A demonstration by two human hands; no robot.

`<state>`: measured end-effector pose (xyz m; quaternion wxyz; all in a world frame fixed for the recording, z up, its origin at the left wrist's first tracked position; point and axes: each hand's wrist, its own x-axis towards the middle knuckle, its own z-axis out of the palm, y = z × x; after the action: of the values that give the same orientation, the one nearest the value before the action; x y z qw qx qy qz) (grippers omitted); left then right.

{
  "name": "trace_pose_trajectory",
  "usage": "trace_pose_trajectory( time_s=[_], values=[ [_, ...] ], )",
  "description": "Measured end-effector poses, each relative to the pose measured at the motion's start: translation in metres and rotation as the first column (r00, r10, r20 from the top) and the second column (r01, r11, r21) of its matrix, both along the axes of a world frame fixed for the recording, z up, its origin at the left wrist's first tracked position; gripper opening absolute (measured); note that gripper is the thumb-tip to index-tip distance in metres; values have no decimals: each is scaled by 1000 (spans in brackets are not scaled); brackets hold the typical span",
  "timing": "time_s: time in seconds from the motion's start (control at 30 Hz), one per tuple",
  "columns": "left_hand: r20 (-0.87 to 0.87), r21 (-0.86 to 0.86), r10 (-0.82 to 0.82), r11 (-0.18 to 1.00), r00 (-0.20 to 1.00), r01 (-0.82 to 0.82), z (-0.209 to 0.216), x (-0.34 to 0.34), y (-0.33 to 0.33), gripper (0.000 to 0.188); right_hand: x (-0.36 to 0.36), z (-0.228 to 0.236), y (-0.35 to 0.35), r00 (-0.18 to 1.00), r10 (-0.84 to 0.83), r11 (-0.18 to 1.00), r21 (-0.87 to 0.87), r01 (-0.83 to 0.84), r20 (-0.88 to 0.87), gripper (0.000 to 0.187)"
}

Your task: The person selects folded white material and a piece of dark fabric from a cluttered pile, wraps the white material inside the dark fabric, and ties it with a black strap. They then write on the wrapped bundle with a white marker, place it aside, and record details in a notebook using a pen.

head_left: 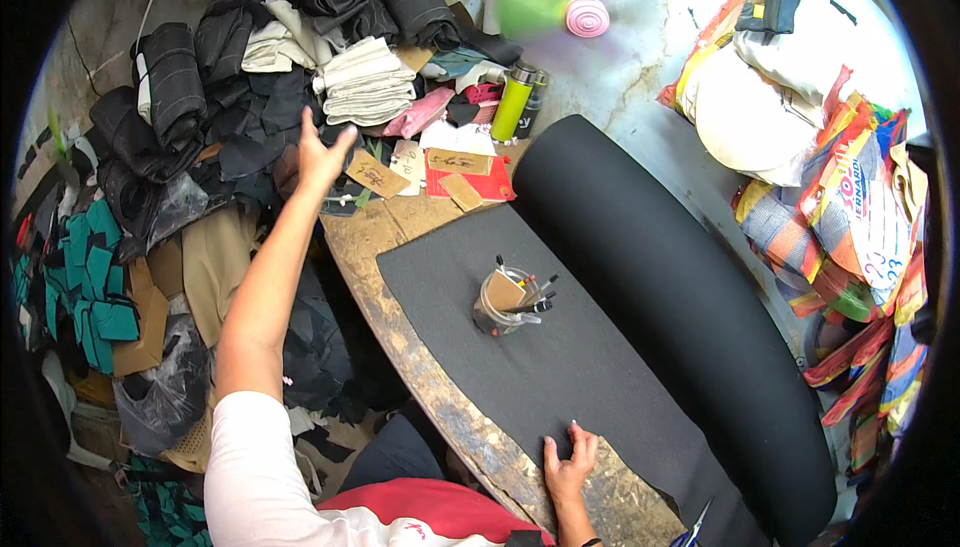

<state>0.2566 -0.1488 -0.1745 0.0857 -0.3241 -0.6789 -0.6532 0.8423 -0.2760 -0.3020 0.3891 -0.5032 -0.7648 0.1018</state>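
My left arm stretches far forward, and my left hand (322, 157) has its fingers apart with nothing in them. It is over the near side of the heap, close to the folded white cloths (366, 85) and a brown card tag (377, 175) with writing on it. At the near edge of the table, my right hand (570, 464) rests with its fingers spread, holding nothing. Its fingertips lie on the flat black fabric sheet (560, 367). Farther up that sheet stands a clear plastic cup (497, 319) with pens and a piece of card inside.
A big black fabric roll (670, 317) lies along the table's right side. Scissors (697, 525) are at the near right edge. A green bottle (514, 102) stands at the back beside red and brown cards. Dark rolled cloth (168, 82) fills the far left; bright bags (850, 207) hang on the right.
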Motion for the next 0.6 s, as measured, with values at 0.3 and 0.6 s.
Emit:
trace_pose_trajectory(
  time_s=[0.3,0.6],
  values=[
    [75,-231,-59,970,995,75,-43,54,-30,102,-1,-1,0,1000,6,999,35,-5,-27,44],
    [-169,-454,-522,794,836,404,-95,251,-92,84,-3,0,-1,1000,0,998,64,1,-18,44]
  ],
)
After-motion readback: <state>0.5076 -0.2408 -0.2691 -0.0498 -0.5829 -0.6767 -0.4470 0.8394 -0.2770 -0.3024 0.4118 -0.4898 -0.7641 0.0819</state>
